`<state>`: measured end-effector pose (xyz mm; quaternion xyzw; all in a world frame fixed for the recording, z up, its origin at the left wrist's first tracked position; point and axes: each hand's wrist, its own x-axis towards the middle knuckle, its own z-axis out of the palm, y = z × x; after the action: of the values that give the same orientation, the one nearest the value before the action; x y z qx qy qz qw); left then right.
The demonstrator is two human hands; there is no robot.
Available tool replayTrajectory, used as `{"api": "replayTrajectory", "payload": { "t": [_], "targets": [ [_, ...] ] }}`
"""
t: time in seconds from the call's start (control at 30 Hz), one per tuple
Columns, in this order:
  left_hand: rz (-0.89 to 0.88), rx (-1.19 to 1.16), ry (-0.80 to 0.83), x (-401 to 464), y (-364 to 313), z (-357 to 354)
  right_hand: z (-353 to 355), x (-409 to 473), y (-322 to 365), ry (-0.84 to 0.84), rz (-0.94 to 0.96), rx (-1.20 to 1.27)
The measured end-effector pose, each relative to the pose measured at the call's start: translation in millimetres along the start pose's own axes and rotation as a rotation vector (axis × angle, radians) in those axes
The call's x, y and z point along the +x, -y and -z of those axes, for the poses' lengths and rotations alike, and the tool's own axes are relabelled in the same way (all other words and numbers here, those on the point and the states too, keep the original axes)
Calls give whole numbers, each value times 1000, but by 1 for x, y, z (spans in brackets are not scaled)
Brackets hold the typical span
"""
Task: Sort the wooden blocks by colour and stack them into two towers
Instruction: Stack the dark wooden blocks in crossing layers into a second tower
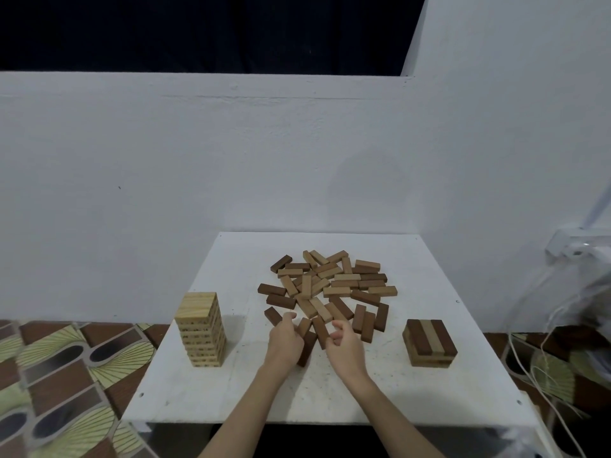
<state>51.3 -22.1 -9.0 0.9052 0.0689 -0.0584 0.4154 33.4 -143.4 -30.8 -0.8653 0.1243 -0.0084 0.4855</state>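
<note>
Left hand grips a dark block, right hand curled, grip unclear; risk: short stack already mixes colours.

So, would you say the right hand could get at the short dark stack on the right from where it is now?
Probably yes: the right hand is at the pile's near edge, and only bare table lies between it and the dark stack.

On the white table, a tall light-wood tower stands left and a short dark-and-light stack right, with a loose block pile between. The left hand grips a dark block. The right hand has its fingers curled beside another dark block.
</note>
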Motion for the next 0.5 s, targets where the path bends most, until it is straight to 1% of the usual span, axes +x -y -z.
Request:
{"api": "replayTrajectory", "payload": {
  "t": [0.17, 0.37, 0.43, 0.5],
  "targets": [
    [34, -94, 36, -4, 0, -1, 2, -7, 0, 10, -22, 49],
    [50, -109, 45, -2, 9, 2, 16, -9, -8, 95, -30, 100],
    [31, -86, 72, -4, 10, 3, 18, -10, -10, 114, -30, 96],
    [-62, 2, 92, -3, 11, 4, 16, -14, -14, 100, -13, 10]
  ]
}}
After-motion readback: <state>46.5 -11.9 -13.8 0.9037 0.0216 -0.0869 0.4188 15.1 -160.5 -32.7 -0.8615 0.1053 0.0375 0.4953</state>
